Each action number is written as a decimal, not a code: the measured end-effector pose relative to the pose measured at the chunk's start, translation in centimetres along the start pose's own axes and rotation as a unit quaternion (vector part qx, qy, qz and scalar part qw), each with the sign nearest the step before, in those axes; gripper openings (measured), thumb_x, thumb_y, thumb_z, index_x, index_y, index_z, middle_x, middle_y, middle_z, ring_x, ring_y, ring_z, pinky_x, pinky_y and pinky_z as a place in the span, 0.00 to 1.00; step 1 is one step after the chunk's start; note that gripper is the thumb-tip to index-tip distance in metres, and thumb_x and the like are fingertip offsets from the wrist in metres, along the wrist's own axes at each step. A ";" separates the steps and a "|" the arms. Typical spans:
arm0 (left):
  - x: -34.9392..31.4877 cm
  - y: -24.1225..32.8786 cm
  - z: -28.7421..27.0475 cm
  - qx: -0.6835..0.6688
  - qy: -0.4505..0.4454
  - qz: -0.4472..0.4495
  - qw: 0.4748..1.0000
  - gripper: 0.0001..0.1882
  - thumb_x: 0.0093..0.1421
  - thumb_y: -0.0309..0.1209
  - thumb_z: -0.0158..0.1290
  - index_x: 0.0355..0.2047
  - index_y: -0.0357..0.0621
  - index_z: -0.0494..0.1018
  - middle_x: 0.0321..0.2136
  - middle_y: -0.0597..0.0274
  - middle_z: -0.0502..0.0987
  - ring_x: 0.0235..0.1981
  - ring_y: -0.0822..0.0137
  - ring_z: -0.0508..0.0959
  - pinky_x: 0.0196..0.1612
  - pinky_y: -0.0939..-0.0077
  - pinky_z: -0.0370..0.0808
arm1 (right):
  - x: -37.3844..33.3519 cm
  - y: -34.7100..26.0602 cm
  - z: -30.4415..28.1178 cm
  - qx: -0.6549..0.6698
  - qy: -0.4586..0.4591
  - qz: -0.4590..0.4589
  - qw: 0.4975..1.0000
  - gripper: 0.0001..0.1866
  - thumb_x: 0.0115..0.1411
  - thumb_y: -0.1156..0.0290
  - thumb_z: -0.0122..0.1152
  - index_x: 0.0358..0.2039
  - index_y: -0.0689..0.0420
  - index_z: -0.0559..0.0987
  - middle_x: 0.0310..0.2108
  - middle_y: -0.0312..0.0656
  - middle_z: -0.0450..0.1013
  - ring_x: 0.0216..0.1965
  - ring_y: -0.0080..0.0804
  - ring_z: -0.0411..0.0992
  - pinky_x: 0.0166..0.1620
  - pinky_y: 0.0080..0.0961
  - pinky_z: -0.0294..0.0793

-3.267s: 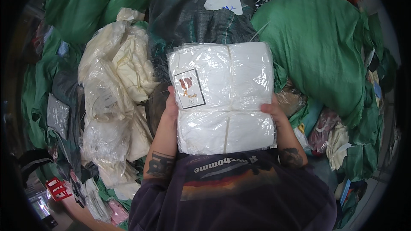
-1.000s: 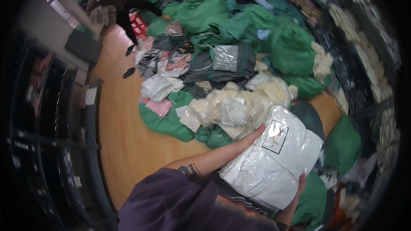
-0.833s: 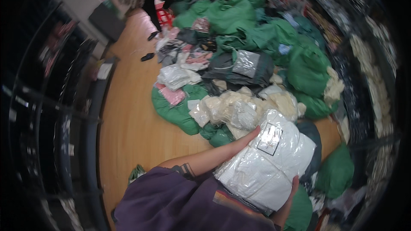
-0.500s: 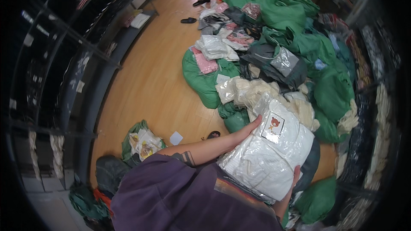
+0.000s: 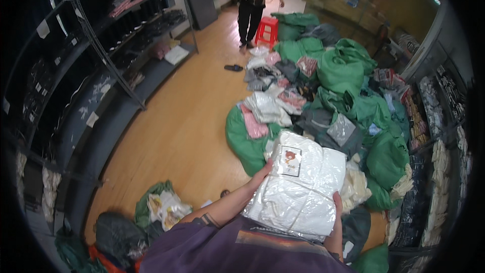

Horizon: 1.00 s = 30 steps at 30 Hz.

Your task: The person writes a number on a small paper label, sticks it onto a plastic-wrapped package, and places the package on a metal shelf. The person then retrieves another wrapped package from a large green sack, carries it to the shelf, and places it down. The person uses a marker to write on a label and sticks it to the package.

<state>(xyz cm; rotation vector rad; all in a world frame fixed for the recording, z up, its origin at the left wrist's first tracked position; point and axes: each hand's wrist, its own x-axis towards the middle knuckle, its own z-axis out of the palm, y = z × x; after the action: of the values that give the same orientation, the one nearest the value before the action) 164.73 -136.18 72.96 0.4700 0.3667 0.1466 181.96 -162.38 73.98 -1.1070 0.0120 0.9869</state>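
Note:
A thick stack of white folded garments in clear plastic [image 5: 298, 199] is held up before my chest. On its far left part sits a square label with a bear picture [image 5: 290, 162]. My left hand [image 5: 261, 178] grips the left side of the stack, its fingers partly hidden by it. Against the right edge presses my right hand [image 5: 335, 215], thumb up, with the other fingers out of sight underneath. Just beyond the stack lie cream-coloured garments [image 5: 354, 187] and a silver-grey plastic packet [image 5: 342, 130].
Large green sacks [image 5: 341, 71] and packed clothes heap up ahead and right. Metal shelves [image 5: 113, 78] line the left, more shelving [image 5: 434, 187] the right. A person [image 5: 249, 15] carrying a bundle stands by a red stool [image 5: 266, 32]. A black slipper [image 5: 233, 67] lies on the wooden floor [image 5: 172, 136].
My view has lifted, bringing the person's torso and bundle into sight. The white stack has turned and shifted left in the picture, still between both hands.

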 end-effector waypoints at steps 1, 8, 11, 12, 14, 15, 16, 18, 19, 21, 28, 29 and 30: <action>-1.3 2.3 -1.5 0.002 0.001 0.019 1.000 0.43 0.72 0.63 0.39 0.72 0.41 0.58 0.68 0.49 0.67 0.65 0.55 0.71 0.69 0.60 0.67 | 1.0 1.1 2.9 -0.009 -0.002 0.005 1.000 0.41 0.65 0.42 0.57 0.68 0.61 0.68 0.62 0.53 0.72 0.58 0.49 0.73 0.62 0.42 0.73; -9.3 17.2 -12.1 0.012 0.055 0.153 0.987 0.45 0.70 0.65 0.38 0.72 0.41 0.58 0.66 0.47 0.68 0.64 0.51 0.72 0.67 0.57 0.69 | 9.2 5.5 22.3 -0.055 -0.051 0.083 0.994 0.39 0.64 0.49 0.62 0.65 0.67 0.69 0.56 0.54 0.75 0.53 0.45 0.76 0.58 0.37 0.74; -12.4 19.8 -17.2 -0.028 0.079 0.217 0.972 0.45 0.70 0.66 0.36 0.72 0.41 0.58 0.66 0.47 0.68 0.64 0.50 0.72 0.67 0.55 0.70 | 11.0 5.7 30.7 -0.115 -0.093 0.147 0.978 0.35 0.65 0.51 0.61 0.62 0.66 0.71 0.54 0.51 0.76 0.52 0.40 0.77 0.56 0.35 0.75; -13.3 20.9 -18.5 -0.036 0.086 0.243 0.965 0.45 0.71 0.66 0.36 0.72 0.41 0.58 0.66 0.47 0.69 0.64 0.50 0.72 0.66 0.54 0.70 | 11.9 6.4 33.1 -0.129 -0.105 0.164 0.972 0.35 0.65 0.50 0.61 0.62 0.66 0.72 0.54 0.51 0.77 0.52 0.40 0.77 0.55 0.34 0.76; -15.0 22.2 -20.5 -0.039 0.124 0.288 0.949 0.45 0.71 0.66 0.35 0.71 0.41 0.58 0.66 0.47 0.69 0.63 0.50 0.72 0.66 0.53 0.70 | 14.4 7.7 36.5 -0.160 -0.130 0.211 0.956 0.34 0.65 0.50 0.61 0.61 0.66 0.73 0.53 0.49 0.77 0.51 0.39 0.77 0.55 0.34 0.76; -15.6 22.9 -21.0 -0.032 0.140 0.305 0.941 0.45 0.71 0.66 0.35 0.71 0.41 0.59 0.66 0.47 0.69 0.63 0.50 0.73 0.65 0.53 0.71 | 17.1 9.2 36.3 -0.173 -0.179 0.195 0.949 0.33 0.65 0.50 0.62 0.60 0.64 0.73 0.51 0.48 0.77 0.50 0.38 0.78 0.54 0.33 0.77; -16.4 23.7 -22.0 -0.022 0.167 0.327 0.930 0.45 0.71 0.66 0.34 0.71 0.40 0.59 0.66 0.47 0.69 0.63 0.51 0.73 0.65 0.53 0.71 | 18.3 9.6 38.2 -0.180 -0.193 0.207 0.942 0.33 0.65 0.51 0.62 0.60 0.64 0.73 0.51 0.47 0.77 0.50 0.37 0.78 0.54 0.32 0.77; -16.9 25.7 -24.3 -0.073 0.163 0.341 0.923 0.45 0.71 0.66 0.34 0.71 0.40 0.59 0.65 0.47 0.69 0.61 0.51 0.74 0.64 0.53 0.73 | 20.8 10.6 42.4 -0.194 -0.221 0.231 0.928 0.32 0.65 0.51 0.62 0.60 0.64 0.73 0.51 0.47 0.77 0.50 0.36 0.78 0.54 0.32 0.77; -17.0 27.0 -25.2 -0.079 0.166 0.349 0.919 0.45 0.71 0.66 0.34 0.71 0.40 0.59 0.65 0.47 0.69 0.61 0.50 0.74 0.63 0.53 0.73 | 22.8 11.3 43.9 -0.197 -0.224 0.263 0.918 0.32 0.65 0.51 0.62 0.60 0.63 0.74 0.51 0.47 0.77 0.50 0.35 0.77 0.53 0.31 0.77; -16.9 29.7 -26.1 -0.077 0.187 0.380 0.903 0.45 0.71 0.66 0.35 0.71 0.41 0.58 0.65 0.47 0.69 0.61 0.49 0.74 0.63 0.52 0.73 | 25.9 11.9 47.7 -0.224 -0.248 0.268 0.903 0.33 0.66 0.51 0.62 0.61 0.63 0.72 0.52 0.47 0.77 0.50 0.35 0.77 0.53 0.32 0.77; -13.9 38.4 -29.2 -0.169 0.213 0.490 0.828 0.43 0.72 0.64 0.35 0.72 0.41 0.58 0.65 0.46 0.69 0.62 0.48 0.73 0.65 0.50 0.71 | 36.9 11.6 62.0 -0.270 -0.300 0.321 0.857 0.35 0.64 0.52 0.63 0.64 0.62 0.69 0.52 0.48 0.76 0.49 0.36 0.77 0.51 0.32 0.79; -13.2 39.7 -30.0 -0.162 0.219 0.494 0.826 0.42 0.73 0.63 0.35 0.71 0.41 0.58 0.65 0.47 0.69 0.63 0.49 0.73 0.65 0.51 0.71 | 39.3 11.7 63.0 -0.271 -0.293 0.325 0.857 0.36 0.63 0.53 0.65 0.65 0.61 0.67 0.52 0.49 0.75 0.49 0.38 0.78 0.50 0.34 0.80; -13.6 42.0 -30.9 -0.154 0.235 0.496 0.822 0.41 0.73 0.62 0.35 0.71 0.41 0.59 0.65 0.48 0.69 0.63 0.51 0.73 0.66 0.53 0.70 | 41.4 12.6 64.8 -0.271 -0.288 0.338 0.854 0.38 0.62 0.55 0.66 0.67 0.60 0.64 0.52 0.50 0.75 0.50 0.39 0.78 0.49 0.35 0.81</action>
<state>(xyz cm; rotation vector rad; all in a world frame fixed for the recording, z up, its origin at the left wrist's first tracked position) 138.20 -89.33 71.17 0.2550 0.5410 1.3462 169.42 -85.59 77.43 -1.2970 -0.4131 2.0253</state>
